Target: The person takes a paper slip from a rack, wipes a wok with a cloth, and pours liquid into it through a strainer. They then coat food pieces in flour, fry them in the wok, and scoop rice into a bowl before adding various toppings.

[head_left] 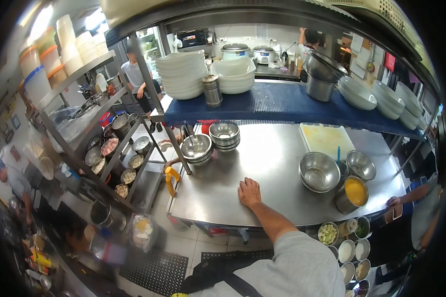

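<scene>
My right hand [249,192] rests on the bare steel worktable [218,198], fingers slightly bent and a little apart, with nothing visible in it. My left hand is out of view. Beyond my right hand, towards the left, are stacked steel bowls [196,147] and a second stack of steel bowls [224,134]. To its right on the table are a large steel bowl [319,172], a smaller steel bowl [361,165] and a steel pot of yellow liquid [356,192]. A blue-handled utensil [339,154] stands among them. Behind lies a white cutting board [326,137].
A blue-matted shelf [277,106] crosses above the table with white dishes [182,74]. Ingredient tubs [328,233] line the lower right. A co-worker's hand [394,201] is at the table's right end. A rack [114,158] and a bin [142,232] stand left.
</scene>
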Tool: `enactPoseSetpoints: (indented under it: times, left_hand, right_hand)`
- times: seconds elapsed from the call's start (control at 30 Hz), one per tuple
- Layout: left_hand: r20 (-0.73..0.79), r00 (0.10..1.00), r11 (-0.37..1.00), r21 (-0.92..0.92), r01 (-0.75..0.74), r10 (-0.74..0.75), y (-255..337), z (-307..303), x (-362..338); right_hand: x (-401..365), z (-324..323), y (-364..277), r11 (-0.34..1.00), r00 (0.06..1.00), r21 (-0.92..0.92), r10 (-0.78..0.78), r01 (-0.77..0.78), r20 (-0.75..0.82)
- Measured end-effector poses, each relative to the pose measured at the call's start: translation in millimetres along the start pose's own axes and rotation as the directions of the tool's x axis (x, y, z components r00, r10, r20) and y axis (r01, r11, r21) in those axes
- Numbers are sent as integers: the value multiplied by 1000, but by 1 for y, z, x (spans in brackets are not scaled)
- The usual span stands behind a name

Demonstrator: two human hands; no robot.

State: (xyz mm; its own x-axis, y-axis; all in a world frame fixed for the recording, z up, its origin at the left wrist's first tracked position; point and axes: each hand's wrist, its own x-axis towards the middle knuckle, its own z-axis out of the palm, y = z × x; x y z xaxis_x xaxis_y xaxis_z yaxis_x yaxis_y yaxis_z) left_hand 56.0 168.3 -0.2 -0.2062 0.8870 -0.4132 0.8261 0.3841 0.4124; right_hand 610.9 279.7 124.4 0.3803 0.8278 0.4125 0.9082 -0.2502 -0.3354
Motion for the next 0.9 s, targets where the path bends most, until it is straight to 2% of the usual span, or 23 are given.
enactPoseSetpoints:
  times: [0.07,0.27,0.37,0.47,0.67,0.77,0.83,0.9]
  left_hand:
    - [-1,1000,1000,-3,6,-6,-5,1,-3]
    - [-25,999,999,-22,37,-37,-17,-1,-12]
    - [-40,997,997,-35,63,-64,-25,0,-20]
    - [-53,995,996,-46,82,-84,-35,1,-29]
    - [-111,972,974,-106,198,-209,-85,3,-75]
    - [-146,942,949,-140,282,-301,-122,3,-108]
    - [-157,908,917,-163,364,-389,-151,-1,-140]
    - [-168,870,882,-181,435,-464,-171,-5,-170]
  right_hand:
    - [-2,5,3,1000,999,-10,-26,25,-42]
    - [0,1,1,1000,1000,-11,0,1,31]
    - [-2,7,0,1000,998,9,22,-22,-57]
    - [-2,7,4,1000,1000,-9,9,-9,0]
    - [-3,-1,-3,997,999,72,11,-8,-44]
    - [-5,14,3,996,993,-54,-71,66,-90]
    - [-2,19,9,980,993,-167,-114,111,-6]
    - [-4,-1,-7,973,981,-195,-148,122,-123]
